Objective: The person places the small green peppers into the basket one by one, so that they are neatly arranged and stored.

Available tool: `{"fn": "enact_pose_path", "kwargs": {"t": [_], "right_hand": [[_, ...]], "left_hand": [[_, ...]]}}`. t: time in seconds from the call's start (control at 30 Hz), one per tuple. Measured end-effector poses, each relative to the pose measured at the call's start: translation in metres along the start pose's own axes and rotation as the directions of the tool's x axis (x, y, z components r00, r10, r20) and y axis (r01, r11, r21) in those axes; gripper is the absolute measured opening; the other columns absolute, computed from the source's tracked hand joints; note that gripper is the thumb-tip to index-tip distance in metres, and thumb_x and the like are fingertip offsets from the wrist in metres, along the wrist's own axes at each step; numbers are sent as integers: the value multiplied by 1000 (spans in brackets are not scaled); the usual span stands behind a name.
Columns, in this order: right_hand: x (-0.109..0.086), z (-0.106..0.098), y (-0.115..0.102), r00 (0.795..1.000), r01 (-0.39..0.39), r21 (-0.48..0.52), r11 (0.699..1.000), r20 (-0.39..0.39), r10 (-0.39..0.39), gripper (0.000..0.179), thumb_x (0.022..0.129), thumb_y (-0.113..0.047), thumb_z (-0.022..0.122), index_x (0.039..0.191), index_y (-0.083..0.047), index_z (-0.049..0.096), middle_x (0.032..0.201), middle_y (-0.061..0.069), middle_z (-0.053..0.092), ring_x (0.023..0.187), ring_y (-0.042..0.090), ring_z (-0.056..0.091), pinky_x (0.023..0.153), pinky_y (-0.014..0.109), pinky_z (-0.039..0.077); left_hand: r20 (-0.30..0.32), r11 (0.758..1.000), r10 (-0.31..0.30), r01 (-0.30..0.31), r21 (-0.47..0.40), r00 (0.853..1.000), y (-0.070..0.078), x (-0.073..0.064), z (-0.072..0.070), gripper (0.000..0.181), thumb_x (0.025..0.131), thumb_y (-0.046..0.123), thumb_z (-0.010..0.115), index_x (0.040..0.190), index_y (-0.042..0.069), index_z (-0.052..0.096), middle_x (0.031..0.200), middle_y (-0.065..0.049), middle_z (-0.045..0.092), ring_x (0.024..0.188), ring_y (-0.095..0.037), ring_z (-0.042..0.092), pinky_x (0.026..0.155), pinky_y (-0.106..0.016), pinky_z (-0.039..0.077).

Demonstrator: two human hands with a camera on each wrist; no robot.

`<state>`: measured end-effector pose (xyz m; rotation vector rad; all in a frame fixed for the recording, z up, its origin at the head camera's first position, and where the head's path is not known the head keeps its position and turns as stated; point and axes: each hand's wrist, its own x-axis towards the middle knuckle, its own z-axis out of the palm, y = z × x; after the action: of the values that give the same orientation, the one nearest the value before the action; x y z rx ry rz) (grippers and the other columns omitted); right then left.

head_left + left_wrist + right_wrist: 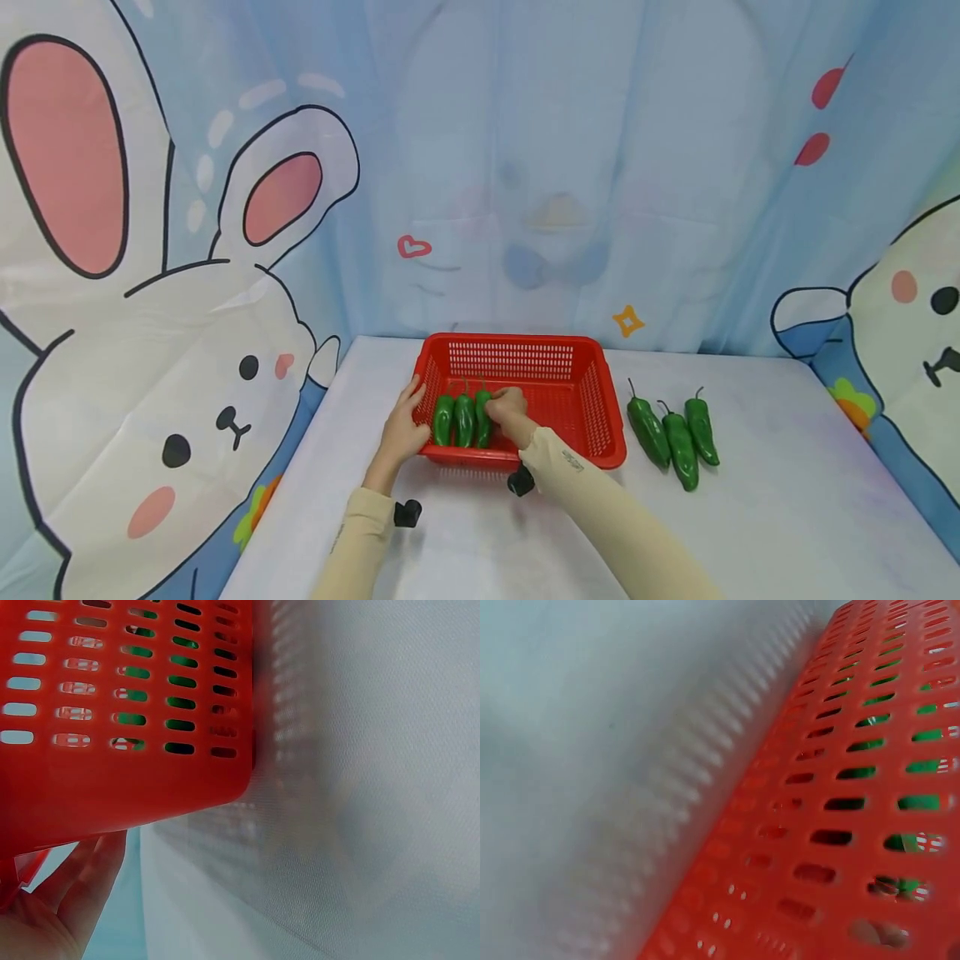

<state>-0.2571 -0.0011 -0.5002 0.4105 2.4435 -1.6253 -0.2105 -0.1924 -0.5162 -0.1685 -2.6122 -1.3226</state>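
A red plastic basket (558, 454) with slotted walls stands on the table. Three green chili peppers lie side by side in its left part; the middle one (464, 421) and the leftmost one (443, 421) point stem-away. My right hand (510, 412) reaches over the front rim and holds the rightmost pepper (482, 425) of the three, its fingers partly hidden. At the left end, my left hand (405, 429) grips the basket's rim, with its fingers (94, 889) along the outside wall. Through the slots in the right wrist view, bits of green pepper (919, 802) show.
Right of the basket, three more green peppers (681, 446) lie on the white tablecloth (787, 500). Behind the table hangs a pale blue curtain (480, 167) with cartoon rabbits. Small black wrist cameras (407, 513) sit at both wrists, near the basket's front.
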Motion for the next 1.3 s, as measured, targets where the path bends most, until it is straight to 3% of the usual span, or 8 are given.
{"fn": "enact_pose_path", "kwargs": {"t": [0.1, 0.2, 0.27, 0.33, 0.43, 0.67, 0.93, 1.3], "right_hand": [[1, -6, 3, 998, 41, -28, 999, 39, -40, 23, 82, 3, 58, 104, 8, 63, 99, 21, 61, 80, 27, 56, 65, 39, 52], [-1, -14, 2, 993, 84, -51, 995, 90, -79, 19, 81, 1, 62, 99, 9, 64, 93, 16, 61, 76, 23, 56, 64, 40, 54], [-3, -20, -2, 988, 100, -59, 993, 123, -92, 21, 83, -2, 65, 101, 10, 65, 95, 18, 63, 84, 30, 63, 70, 44, 57], [-5, -27, -4, 983, 115, -60, 992, 152, -104, 37, 86, -5, 67, 118, 12, 61, 115, 26, 61, 101, 39, 63, 80, 51, 56], [-7, -35, -5, 977, 122, -62, 991, 182, -109, 45, 89, -7, 65, 127, 14, 55, 128, 30, 54, 107, 42, 60, 84, 52, 54], [-7, -55, -9, 962, 213, -112, 971, 195, -189, 52, 92, -18, 66, 135, 8, 51, 131, 26, 53, 96, 31, 58, 82, 47, 51], [-7, -86, -11, 933, 334, -56, 941, 162, -321, 70, 90, -32, 69, 147, -3, 42, 145, 23, 44, 130, 40, 46, 97, 54, 45], [-14, -114, -3, 912, 394, -102, 913, 165, -375, 80, 91, -43, 65, 155, -11, 29, 149, 20, 40, 129, 38, 48, 98, 54, 46]], "left_hand": [[-4, 1000, 4, -4, 12, 1000, 1, -1, 1, 78, 66, -8, 51, 144, -7, 44, 159, -11, 31, 144, -34, 30, 104, -54, 40], [-11, 1000, 9, -9, 3, 1000, 2, -2, 0, 78, 66, -8, 51, 143, -8, 44, 159, -12, 31, 143, -36, 30, 103, -54, 40], [-9, 1000, 4, -5, -1, 1000, 2, -1, -1, 77, 67, -9, 52, 144, -7, 44, 159, -11, 30, 144, -35, 30, 103, -55, 41], [-4, 1000, 1, -1, 2, 1000, 3, 0, -2, 78, 67, -9, 52, 144, -6, 44, 160, -10, 30, 144, -34, 29, 103, -54, 41], [0, 1000, -1, 1, 15, 1000, 2, 0, -1, 78, 67, -8, 53, 145, -6, 43, 160, -9, 30, 144, -33, 29, 104, -54, 40], [11, 1000, -16, 16, 16, 1000, 3, -2, -2, 79, 67, -7, 52, 146, -4, 43, 160, -7, 29, 145, -32, 28, 105, -53, 39], [11, 1000, -19, 19, 21, 1000, 5, -3, -3, 78, 68, -8, 51, 145, -5, 43, 160, -9, 30, 145, -33, 28, 107, -55, 36], [16, 999, -26, 26, 19, 1000, 5, -4, -3, 78, 69, -8, 51, 146, -5, 42, 160, -9, 28, 145, -35, 26, 107, -56, 35]]}}
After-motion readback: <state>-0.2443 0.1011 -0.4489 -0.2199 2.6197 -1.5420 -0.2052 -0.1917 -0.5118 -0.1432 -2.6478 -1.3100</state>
